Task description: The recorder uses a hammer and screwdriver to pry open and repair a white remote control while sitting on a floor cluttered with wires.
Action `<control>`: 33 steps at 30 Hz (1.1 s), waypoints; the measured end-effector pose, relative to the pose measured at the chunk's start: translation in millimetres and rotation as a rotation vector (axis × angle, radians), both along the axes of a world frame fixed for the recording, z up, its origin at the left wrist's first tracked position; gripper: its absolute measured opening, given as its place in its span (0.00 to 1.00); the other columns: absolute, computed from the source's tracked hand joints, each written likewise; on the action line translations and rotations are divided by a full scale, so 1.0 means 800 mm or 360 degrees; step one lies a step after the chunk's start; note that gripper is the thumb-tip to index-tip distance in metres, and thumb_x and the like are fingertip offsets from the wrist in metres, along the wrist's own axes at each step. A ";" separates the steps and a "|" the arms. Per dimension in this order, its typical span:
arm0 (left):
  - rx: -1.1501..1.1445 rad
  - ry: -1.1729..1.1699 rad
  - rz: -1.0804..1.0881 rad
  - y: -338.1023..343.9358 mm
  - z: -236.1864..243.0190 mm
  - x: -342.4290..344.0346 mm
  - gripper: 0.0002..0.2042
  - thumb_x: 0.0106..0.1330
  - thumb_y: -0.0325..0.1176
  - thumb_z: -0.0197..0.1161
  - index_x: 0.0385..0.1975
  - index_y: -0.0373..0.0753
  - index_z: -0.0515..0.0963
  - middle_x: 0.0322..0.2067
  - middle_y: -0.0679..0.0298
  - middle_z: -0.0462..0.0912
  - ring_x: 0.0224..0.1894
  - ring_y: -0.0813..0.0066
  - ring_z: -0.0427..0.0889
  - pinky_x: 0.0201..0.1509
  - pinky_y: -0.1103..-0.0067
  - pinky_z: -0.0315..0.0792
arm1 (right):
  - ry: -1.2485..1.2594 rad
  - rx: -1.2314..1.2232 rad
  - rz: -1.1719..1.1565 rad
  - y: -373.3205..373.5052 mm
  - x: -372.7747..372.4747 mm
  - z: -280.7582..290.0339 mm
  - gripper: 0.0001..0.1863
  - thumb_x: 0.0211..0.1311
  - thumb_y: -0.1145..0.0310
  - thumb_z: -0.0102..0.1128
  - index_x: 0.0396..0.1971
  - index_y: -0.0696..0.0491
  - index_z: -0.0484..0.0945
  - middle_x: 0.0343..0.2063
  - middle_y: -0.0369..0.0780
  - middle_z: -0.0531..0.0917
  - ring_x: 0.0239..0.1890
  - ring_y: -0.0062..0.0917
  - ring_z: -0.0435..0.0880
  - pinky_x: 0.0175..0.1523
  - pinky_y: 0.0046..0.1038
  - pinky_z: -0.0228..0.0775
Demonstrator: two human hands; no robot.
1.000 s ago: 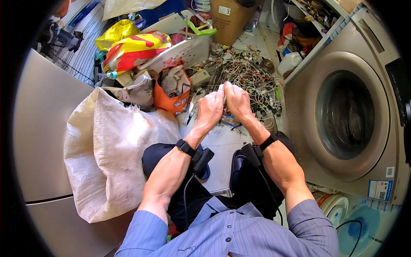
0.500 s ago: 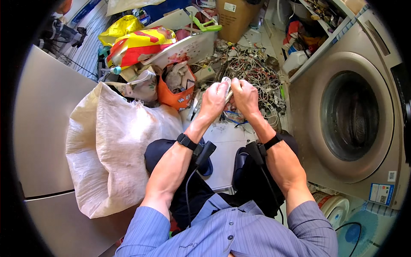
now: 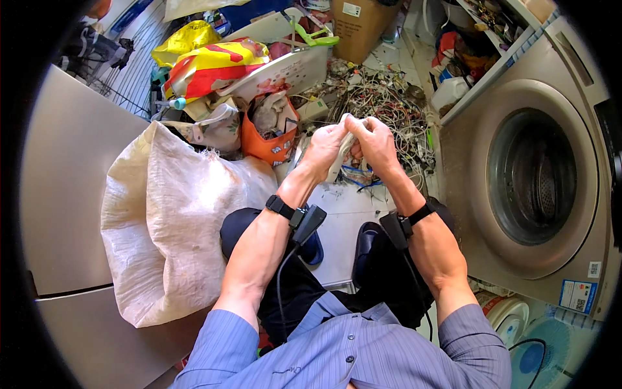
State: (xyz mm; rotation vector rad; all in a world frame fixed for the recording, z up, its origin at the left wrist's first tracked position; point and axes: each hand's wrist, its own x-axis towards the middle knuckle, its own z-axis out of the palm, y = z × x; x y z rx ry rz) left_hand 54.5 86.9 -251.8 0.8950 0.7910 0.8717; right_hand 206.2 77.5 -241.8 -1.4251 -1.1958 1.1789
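My left hand (image 3: 324, 148) and my right hand (image 3: 374, 144) are raised together in front of me, both closed on a pale whitish cable piece (image 3: 343, 152) held between them. The piece runs down from my fingertips and is mostly hidden by my palms. Each wrist wears a black band with a small black device. Just beyond my hands lies a tangled heap of wires (image 3: 382, 97) on the floor.
A large off-white woven sack (image 3: 168, 214) stands at my left against a grey metal cabinet (image 3: 58, 188). An orange bag (image 3: 269, 139), a white basket (image 3: 285, 71) and yellow-red bags sit behind. A front-loading washing machine (image 3: 538, 175) fills the right.
Both hands stay together on the pale piece. They have shifted slightly and the view has tilted a little; nothing was let go.
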 end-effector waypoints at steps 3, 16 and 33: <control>0.0017 0.0014 0.0044 0.003 -0.002 -0.004 0.21 0.80 0.50 0.55 0.41 0.35 0.81 0.29 0.66 0.82 0.28 0.79 0.80 0.30 0.80 0.73 | -0.0071 0.0078 -0.0194 -0.008 -0.011 0.000 0.26 0.64 0.49 0.65 0.28 0.61 0.79 0.20 0.41 0.84 0.22 0.24 0.85 0.28 0.29 0.77; 0.0033 0.0169 0.0116 0.002 0.005 -0.003 0.18 0.80 0.46 0.54 0.37 0.37 0.79 0.28 0.67 0.80 0.26 0.78 0.77 0.31 0.77 0.72 | -0.0307 0.0188 -0.0347 -0.010 -0.017 -0.020 0.22 0.60 0.54 0.64 0.27 0.62 0.79 0.20 0.47 0.84 0.26 0.37 0.86 0.38 0.37 0.78; -0.0192 -0.0104 0.0463 0.059 -0.024 -0.034 0.08 0.74 0.38 0.59 0.32 0.43 0.75 0.21 0.69 0.76 0.21 0.76 0.77 0.25 0.75 0.75 | -0.0214 0.0538 -0.0346 -0.023 -0.014 0.004 0.12 0.64 0.64 0.62 0.33 0.60 0.78 0.20 0.40 0.80 0.23 0.23 0.79 0.31 0.30 0.73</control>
